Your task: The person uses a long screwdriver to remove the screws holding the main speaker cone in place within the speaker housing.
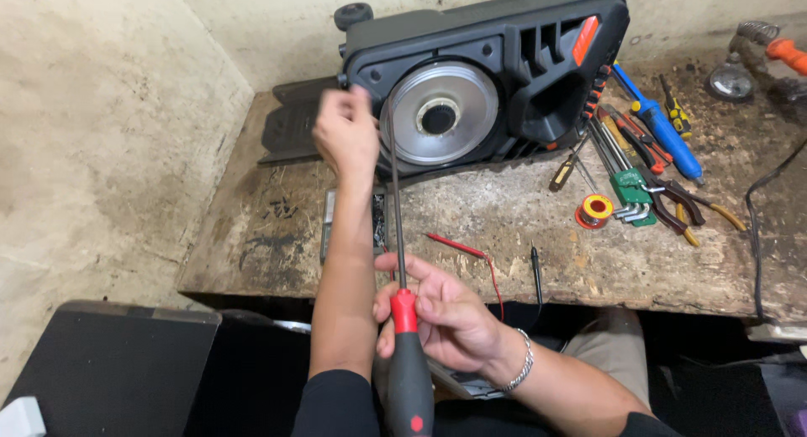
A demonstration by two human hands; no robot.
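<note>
Head view. Nearest the lens, my right hand (445, 315) is clamped around a long screwdriver (404, 319) with a red and black handle. Its shaft runs up past my left hand (346, 134), whose fingers are pinched together at the tip against the black speaker cabinet (504, 59). Beyond my right hand, pliers (685, 206) and a solder spool (595, 210) lie on the tabletop (504, 235).

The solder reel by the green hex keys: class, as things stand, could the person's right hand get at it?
Probably yes. The solder reel lies on open bench top with nothing over it. But the right hand is holding the long screwdriver, which it would have to put down first.
</note>
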